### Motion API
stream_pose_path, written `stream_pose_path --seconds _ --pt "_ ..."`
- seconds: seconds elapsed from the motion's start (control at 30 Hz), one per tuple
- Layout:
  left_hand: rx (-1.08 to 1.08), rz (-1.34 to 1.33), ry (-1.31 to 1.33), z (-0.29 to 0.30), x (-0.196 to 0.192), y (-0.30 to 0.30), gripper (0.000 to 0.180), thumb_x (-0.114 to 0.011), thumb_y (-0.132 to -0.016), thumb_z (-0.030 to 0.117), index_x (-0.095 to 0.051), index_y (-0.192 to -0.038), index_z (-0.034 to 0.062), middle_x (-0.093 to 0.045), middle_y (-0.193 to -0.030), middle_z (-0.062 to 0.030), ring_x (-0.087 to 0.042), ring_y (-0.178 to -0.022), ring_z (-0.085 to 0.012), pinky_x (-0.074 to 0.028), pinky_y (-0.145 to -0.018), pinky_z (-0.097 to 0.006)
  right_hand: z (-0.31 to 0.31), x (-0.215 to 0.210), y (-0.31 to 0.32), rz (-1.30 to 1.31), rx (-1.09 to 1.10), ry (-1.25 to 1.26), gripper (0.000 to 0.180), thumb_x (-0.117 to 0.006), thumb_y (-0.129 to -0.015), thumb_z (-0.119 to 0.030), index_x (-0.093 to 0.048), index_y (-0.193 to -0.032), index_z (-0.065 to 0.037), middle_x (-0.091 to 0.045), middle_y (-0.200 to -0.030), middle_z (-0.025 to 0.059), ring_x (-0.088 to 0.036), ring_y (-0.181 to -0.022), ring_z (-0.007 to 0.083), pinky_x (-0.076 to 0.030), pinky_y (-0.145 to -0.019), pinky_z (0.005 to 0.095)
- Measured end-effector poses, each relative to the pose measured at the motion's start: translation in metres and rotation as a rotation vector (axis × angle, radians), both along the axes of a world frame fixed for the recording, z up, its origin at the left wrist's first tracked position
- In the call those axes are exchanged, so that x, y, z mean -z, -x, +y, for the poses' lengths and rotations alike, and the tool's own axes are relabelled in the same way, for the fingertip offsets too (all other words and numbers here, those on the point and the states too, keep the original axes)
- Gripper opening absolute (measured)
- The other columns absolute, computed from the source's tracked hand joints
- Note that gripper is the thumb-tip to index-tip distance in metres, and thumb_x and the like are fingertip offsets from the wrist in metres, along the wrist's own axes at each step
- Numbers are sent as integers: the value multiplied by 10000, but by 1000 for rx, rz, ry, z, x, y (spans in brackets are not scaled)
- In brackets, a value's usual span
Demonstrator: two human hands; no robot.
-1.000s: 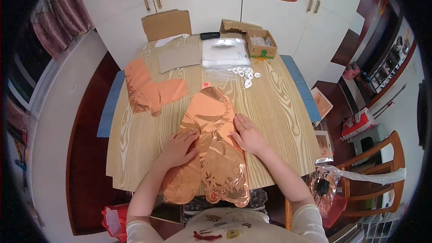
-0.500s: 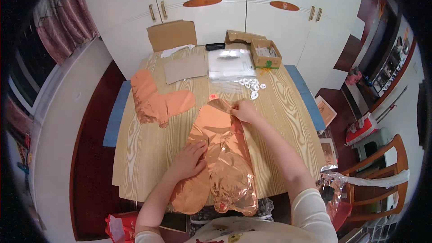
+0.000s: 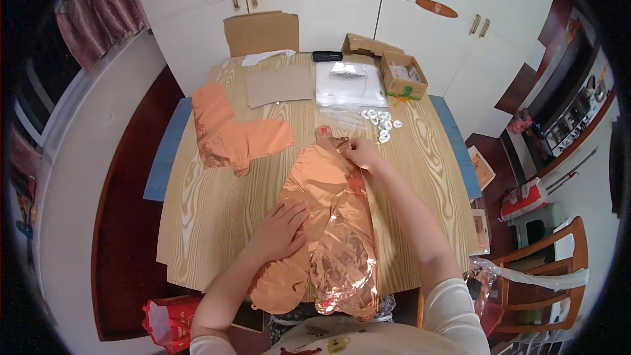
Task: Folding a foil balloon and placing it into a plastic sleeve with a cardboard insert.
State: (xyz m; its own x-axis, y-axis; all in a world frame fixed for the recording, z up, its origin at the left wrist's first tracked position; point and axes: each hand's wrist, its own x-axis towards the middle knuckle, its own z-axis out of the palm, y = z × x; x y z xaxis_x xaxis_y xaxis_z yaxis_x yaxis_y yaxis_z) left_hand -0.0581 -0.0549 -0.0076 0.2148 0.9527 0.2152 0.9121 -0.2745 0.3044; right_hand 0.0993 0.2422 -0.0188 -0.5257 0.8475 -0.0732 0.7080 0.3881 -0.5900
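Note:
A flat, uninflated rose-gold foil balloon (image 3: 319, 181) lies partly folded along the near middle of the table, its lower end reaching the front edge. My left hand (image 3: 281, 229) rests flat on its left side with the fingers stretched out. At the upper right corner, my right hand (image 3: 360, 154) pinches the foil edge between thumb and fingers. A small tab with a red mark (image 3: 323, 132) sticks out at the balloon's top. Farther left, a second flat foil balloon (image 3: 246, 137), bent like an L, lies on the wood.
Beyond the balloons are a grey-brown card sheet (image 3: 279, 87), a stack of clear plastic bags (image 3: 351, 85), several white ring-shaped pieces (image 3: 383, 123), a black case (image 3: 327, 56) and a small cardboard box (image 3: 404, 82). A wooden chair (image 3: 578, 269) stands at the right.
My right hand has drawn the balloon's top right edge slightly, and the foil there is more folded over. My left hand stays on the foil. The view has shifted a little.

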Motion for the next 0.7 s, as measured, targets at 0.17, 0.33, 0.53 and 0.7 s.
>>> stream_pose_path --seconds 0.17,0.33,0.53,0.7 --pt "-12 66 20 0 -4 -1 568 -577 -883 339 -471 -1364 55 -442 -1457 -87 -406 -1346 -265 -271 -1147 -462 7 11 -6 98 -61 -34 241 -711 -782 -268 -704 -831 -32 -694 -806 156 -659 -756 297 -505 -709 396" --pt "-24 88 40 2 -4 -4 572 -562 -889 350 -466 -1379 71 -438 -1470 -70 -407 -1348 -267 -267 -1148 -461 0 -3 -14 103 -41 -112 287 -679 -831 -266 -663 -973 -17 -675 -909 163 -644 -838 303 -498 -748 402" --pt "-34 99 33 -2 -1 -2 576 -569 -889 350 -463 -1382 72 -441 -1469 -69 -409 -1346 -272 -270 -1145 -463 -72 -33 -82 222 -208 -123 421 -568 -923 -267 -552 -1239 10 -563 -1245 251 -542 -1143 407 -434 -978 445" --pt "-25 94 11 1 0 -3 572 -571 -895 343 -455 -1386 72 -443 -1469 -70 -406 -1345 -281 -277 -1140 -459 -146 -23 -131 23 -444 -302 588 -510 -963 -340 -412 -1391 51 -414 -1437 254 -372 -1358 372 -278 -1140 451"
